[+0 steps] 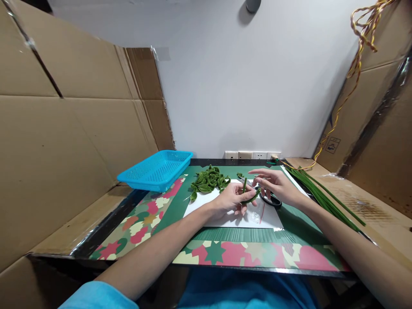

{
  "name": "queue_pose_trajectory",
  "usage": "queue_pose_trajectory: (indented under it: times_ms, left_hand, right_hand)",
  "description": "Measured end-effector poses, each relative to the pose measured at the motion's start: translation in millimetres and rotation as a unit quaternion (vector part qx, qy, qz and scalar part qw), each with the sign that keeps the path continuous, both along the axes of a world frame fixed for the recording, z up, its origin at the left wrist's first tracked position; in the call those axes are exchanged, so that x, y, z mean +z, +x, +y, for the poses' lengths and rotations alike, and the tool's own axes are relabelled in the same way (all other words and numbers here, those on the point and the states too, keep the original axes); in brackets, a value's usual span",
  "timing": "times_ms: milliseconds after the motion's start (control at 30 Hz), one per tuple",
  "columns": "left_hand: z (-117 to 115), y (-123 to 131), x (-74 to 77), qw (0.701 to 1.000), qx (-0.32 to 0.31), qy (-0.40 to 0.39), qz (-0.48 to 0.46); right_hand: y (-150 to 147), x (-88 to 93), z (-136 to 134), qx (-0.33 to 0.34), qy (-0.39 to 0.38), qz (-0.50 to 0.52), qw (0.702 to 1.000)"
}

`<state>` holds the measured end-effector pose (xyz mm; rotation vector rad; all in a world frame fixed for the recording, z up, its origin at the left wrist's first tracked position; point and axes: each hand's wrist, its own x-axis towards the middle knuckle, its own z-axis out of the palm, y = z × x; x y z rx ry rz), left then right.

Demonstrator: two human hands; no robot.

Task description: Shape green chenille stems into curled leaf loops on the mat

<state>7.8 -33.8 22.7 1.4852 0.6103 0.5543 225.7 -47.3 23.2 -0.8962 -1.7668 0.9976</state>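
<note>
My left hand (pixel 234 197) is closed on a bent green pipe cleaner (pixel 252 198), one end of which sticks up between the fingers. Just to the right, my right hand (pixel 277 182) hovers with its fingers apart, close to the pipe cleaner's free part. Whether a fingertip touches it I cannot tell. Black-handled scissors (pixel 273 201) lie beneath the right hand, their blades partly hidden. Behind the left hand is a heap of green leaf shapes (pixel 209 179) formed from pipe cleaner. A white sheet (pixel 212 221) lies under both hands.
At the back left stands a blue perforated basket (pixel 154 186). A bundle of straight green pipe cleaners (pixel 313 189) lies on the right. Cardboard walls (pixel 64 141) rise on both sides. A yellow twisted cord (pixel 341 107) hangs down to the sockets (pixel 260 155) at the back.
</note>
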Motion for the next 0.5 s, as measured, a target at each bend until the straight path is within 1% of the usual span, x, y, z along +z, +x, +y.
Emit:
queue_pose_trajectory:
  times_ms: [133,233,367,433,500]
  left_hand:
    - [-0.7,0.8,-1.3,0.999,-0.016,0.016,0.024]
    - [0.0,0.4,-3.6,0.999,-0.027,0.022,0.037]
    - [0.9,-1.2,-5.0,0.996,-0.049,0.035,0.063]
    - [0.6,-1.3,-4.6,0.995,-0.059,0.026,0.073]
    - [-0.1,-0.8,-4.1,0.995,-0.066,0.010,0.074]
  right_hand:
    - [-3.8,-5.3,0.4,0.014,0.007,-0.014,1.000]
    - [-4.3,-5.7,0.0,0.018,0.025,-0.038,0.999]
    - [-5.5,-4.7,-1.6,0.054,0.038,-0.057,0.996]
    - [-6.5,-5.4,-1.6,0.062,0.038,-0.058,0.996]
    - [-6.8,-6.8,-0.6,0.056,0.035,-0.057,0.996]
